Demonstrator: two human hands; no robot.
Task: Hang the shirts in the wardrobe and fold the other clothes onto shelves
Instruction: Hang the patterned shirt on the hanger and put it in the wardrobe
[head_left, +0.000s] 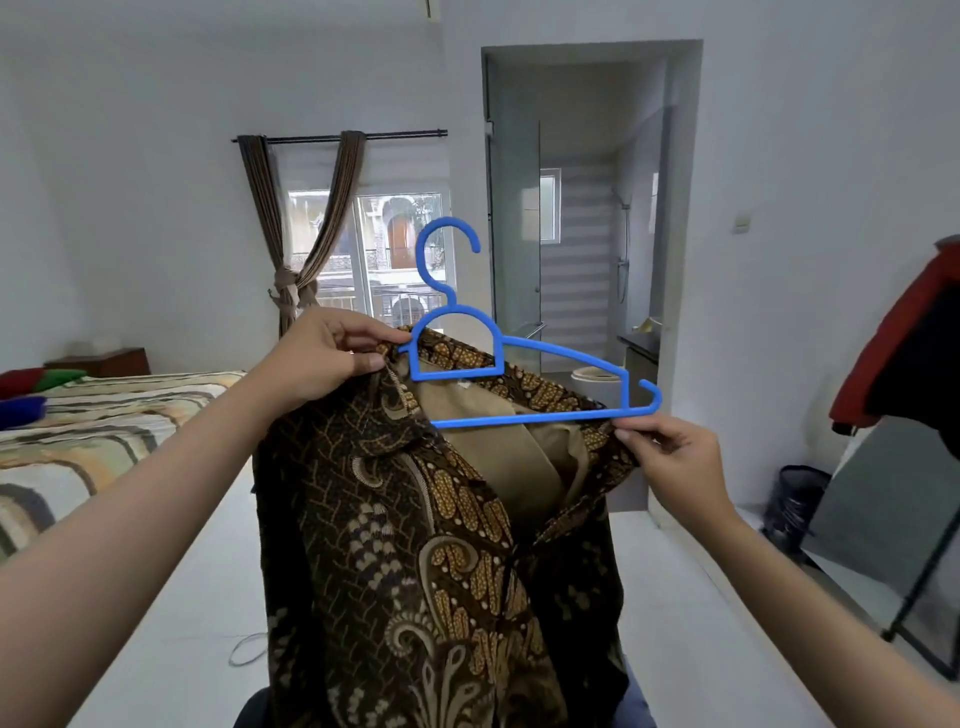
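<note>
At centre frame, the left hand (324, 358) pinches the brown batik shirt (436, 525) at its collar, the right hand (675, 460) its shoulder under the blue plastic hanger (511, 358). The hanger's right arm sits outside the cloth, so the shirt may slide off once released.

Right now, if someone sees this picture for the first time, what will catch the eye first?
First the bright blue hanger in the centre, tilted, its left end inside the collar of a brown batik shirt that hangs below. The left hand pinches the collar, and the right hand pinches the shirt's other shoulder under the hanger's free end. A striped bed lies at the left.
</note>
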